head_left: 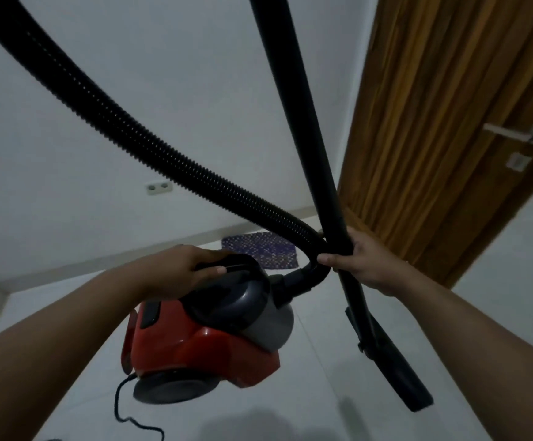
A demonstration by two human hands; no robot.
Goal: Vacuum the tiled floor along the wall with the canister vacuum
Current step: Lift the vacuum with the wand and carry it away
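A black power cord (122, 405) trails over the white tiled floor (306, 393) from the red canister vacuum (204, 338), apparently lifted clear of the tiles. The left hand (192, 268) curls round its top carry handle (227, 265). The right hand (360, 259) grips the black wand (316, 148) where the ribbed hose (150, 138) crosses. Beyond lie a patterned mat (262, 249), wall socket (159, 187) and wooden door (443, 122).

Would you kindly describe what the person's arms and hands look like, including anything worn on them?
Both forearms are bare as far as the frame shows: no sleeves, gloves, watch, bracelets or rings appear on the left hand or the right hand. The fingers carry no visible markings, though the picture is dim and slightly blurred.
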